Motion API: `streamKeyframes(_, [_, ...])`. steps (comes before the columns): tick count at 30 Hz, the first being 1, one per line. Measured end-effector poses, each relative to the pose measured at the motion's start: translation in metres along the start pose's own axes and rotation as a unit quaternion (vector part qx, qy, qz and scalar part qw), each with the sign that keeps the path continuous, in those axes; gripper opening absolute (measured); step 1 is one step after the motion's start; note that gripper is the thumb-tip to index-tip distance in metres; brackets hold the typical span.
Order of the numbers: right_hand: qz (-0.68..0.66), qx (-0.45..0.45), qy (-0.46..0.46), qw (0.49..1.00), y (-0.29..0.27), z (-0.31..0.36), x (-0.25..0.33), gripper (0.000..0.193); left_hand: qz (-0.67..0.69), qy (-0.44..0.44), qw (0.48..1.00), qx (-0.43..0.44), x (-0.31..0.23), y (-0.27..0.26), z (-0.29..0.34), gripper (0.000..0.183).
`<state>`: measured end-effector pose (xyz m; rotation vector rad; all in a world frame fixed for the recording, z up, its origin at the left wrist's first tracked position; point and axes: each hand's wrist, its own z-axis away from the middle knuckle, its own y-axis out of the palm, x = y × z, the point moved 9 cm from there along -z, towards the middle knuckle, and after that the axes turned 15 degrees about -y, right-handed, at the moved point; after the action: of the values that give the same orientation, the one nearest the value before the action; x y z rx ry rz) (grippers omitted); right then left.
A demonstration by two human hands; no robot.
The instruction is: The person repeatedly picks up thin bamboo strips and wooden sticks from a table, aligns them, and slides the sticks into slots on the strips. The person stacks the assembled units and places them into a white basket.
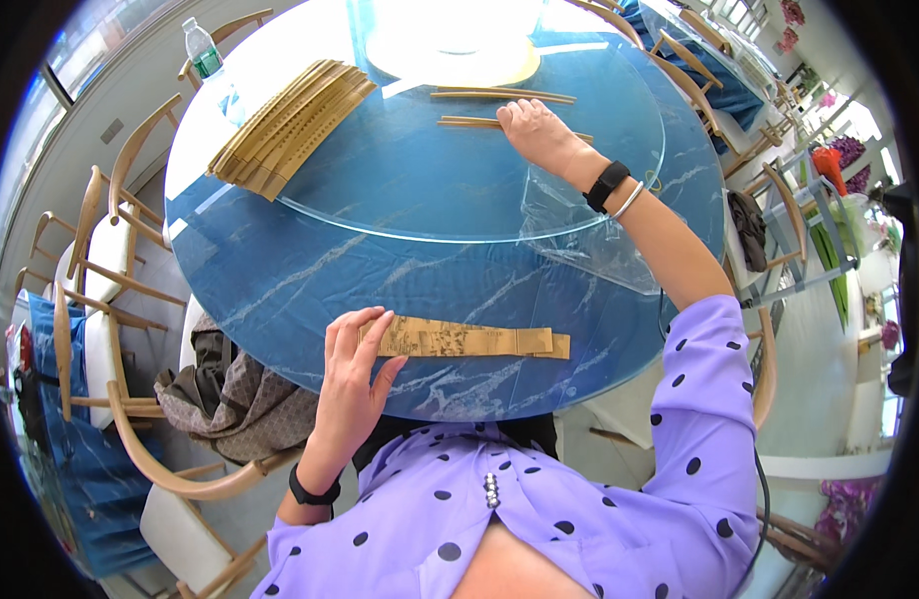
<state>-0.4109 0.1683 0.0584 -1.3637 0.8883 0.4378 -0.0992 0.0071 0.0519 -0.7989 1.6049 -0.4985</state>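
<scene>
A flat tan paper sleeve (469, 341) with dark printing lies across the near part of the table. My left hand (355, 364) grips its left end, fingers along the far edge and thumb at the near edge. At its right end a second tan layer shows under it. Farther off, on the glass turntable, my right hand (541, 135) is closed over a pair of thin tan sticks (464, 122); its fingertips are partly hidden. Just beyond lie more thin sticks (504, 95). A fanned stack of tan paper sleeves (292, 128) rests at the far left.
The round table has a blue marbled top (280, 290) under the clear glass turntable (450, 238). Clear plastic wrap (589, 240) lies below my right forearm. A water bottle (202, 50) stands at the far left. Wooden chairs (130, 165) surround the table; one holds a brown bag (245, 399).
</scene>
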Motion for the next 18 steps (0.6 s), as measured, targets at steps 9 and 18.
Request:
streamKeyframes(9, [-0.216,-0.138,-0.082,0.963,-0.203,0.066,0.127,0.022,0.091,-0.095,0.991,-0.015,-0.005,0.018,-0.007,0.04])
streamKeyframes(18, [-0.276,-0.185,-0.063,0.941,-0.232,0.096,0.15,0.031,0.206,-0.129,0.97,-0.005,0.021,0.021,0.006,0.027])
